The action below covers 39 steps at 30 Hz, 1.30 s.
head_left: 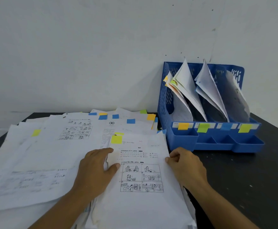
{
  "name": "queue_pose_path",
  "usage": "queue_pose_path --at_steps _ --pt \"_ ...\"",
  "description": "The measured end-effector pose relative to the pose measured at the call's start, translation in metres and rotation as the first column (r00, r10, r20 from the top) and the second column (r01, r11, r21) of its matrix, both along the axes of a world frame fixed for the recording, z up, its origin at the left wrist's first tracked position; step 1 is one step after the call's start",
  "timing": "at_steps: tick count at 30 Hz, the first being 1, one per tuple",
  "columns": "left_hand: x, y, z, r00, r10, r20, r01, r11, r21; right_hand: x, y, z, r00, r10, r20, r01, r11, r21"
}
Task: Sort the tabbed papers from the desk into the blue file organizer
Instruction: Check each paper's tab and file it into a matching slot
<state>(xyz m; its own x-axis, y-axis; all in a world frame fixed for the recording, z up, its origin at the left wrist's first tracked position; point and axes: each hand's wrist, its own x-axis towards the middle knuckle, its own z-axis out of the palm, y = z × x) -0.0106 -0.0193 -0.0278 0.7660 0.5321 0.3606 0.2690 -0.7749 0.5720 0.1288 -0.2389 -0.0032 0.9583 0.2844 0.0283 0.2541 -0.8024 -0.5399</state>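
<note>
While sheet [141,164] with yellow tab [116,139] is pinched by left hand [95,169] and right hand [186,166], it is lifted flat, then matched to yellow label [244,128] on organizer [164,96].

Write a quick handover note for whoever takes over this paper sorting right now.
Left hand pinches the left edge of the top white worksheet with the yellow sticky tab; right hand grips its right edge.
Blue plastic file organizer stands to the right on the black desk, slots labelled orange, green, blue, yellow.
Done: some papers already stand in the slots.
Left: this sheet likely goes to the yellow slot label; the spread pile of tabbed papers remains.
</note>
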Motion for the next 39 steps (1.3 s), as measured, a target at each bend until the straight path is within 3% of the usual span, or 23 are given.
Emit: queue_pose_path --at_steps 5,11,16,19,24,31,35,39 --pt "-0.002 -0.003 0.003 0.999 0.028 -0.023 -0.030 0.997 -0.076 0.003 0.000 0.000 0.999 0.002 -0.044 0.008 0.974 0.226" --pt "-0.001 -0.002 0.019 0.997 0.070 -0.019 -0.073 0.964 -0.257 0.002 -0.010 0.018 0.981 0.095 -0.169 0.023 0.810 0.586" --pt "0.008 0.001 0.038 0.992 0.063 0.113 0.022 0.783 -0.622 -0.001 -0.021 0.036 0.952 0.217 -0.214 0.015 0.668 0.744" --pt "0.012 0.003 0.046 0.989 0.017 0.147 0.095 0.687 -0.720 -0.003 -0.024 0.041 0.929 0.283 -0.240 -0.011 0.667 0.745" --pt "0.021 0.002 0.062 0.975 -0.020 0.221 0.175 0.680 -0.711 -0.004 -0.030 0.047 0.871 0.385 -0.305 -0.079 0.723 0.686" --pt "0.040 -0.013 0.084 0.946 -0.043 0.321 0.261 0.688 -0.678 0.002 -0.051 0.063 0.921 0.309 -0.238 -0.131 0.820 0.558" --pt "0.059 -0.028 0.100 0.932 -0.097 0.351 0.309 0.720 -0.621 0.012 -0.074 0.080 0.961 0.196 -0.193 -0.043 0.800 0.599" --pt "0.085 -0.052 0.119 0.913 -0.094 0.397 0.329 0.744 -0.581 0.032 -0.114 0.102 0.997 -0.028 -0.070 0.070 0.695 0.715"
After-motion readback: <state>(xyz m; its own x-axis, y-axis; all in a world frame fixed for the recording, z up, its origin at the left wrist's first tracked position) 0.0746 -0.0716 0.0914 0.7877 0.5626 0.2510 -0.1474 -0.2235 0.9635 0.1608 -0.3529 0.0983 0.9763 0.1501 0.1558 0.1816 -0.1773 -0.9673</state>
